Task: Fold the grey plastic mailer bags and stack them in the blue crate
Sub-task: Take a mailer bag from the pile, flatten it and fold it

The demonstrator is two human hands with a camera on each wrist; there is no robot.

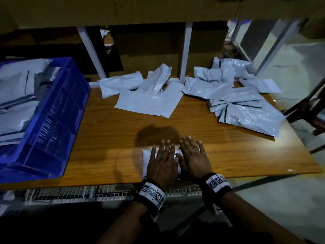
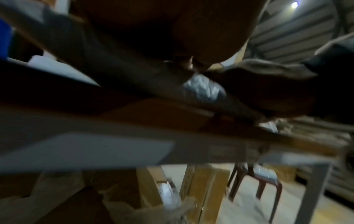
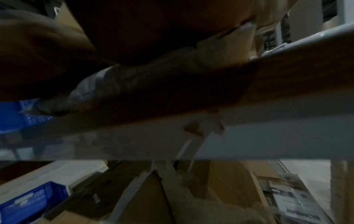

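Note:
A folded grey mailer bag (image 1: 146, 157) lies at the near edge of the wooden table (image 1: 109, 138). My left hand (image 1: 162, 161) and right hand (image 1: 192, 155) lie flat on it side by side, fingers straight, pressing it down. Most of the bag is hidden under the palms. In the left wrist view a crinkled bit of the bag (image 2: 203, 89) shows under the dark palm. The right wrist view shows the bag (image 3: 107, 89) squeezed against the table edge. The blue crate (image 1: 58, 110) stands at the left with folded bags (image 1: 15, 95) stacked inside.
Several loose unfolded mailer bags (image 1: 149, 95) lie across the back middle, and another heap (image 1: 242, 103) sits at the back right. Cardboard boxes (image 1: 151, 46) and grey shelf posts (image 1: 186, 50) stand behind. A dark chair (image 1: 311, 106) is off the right edge.

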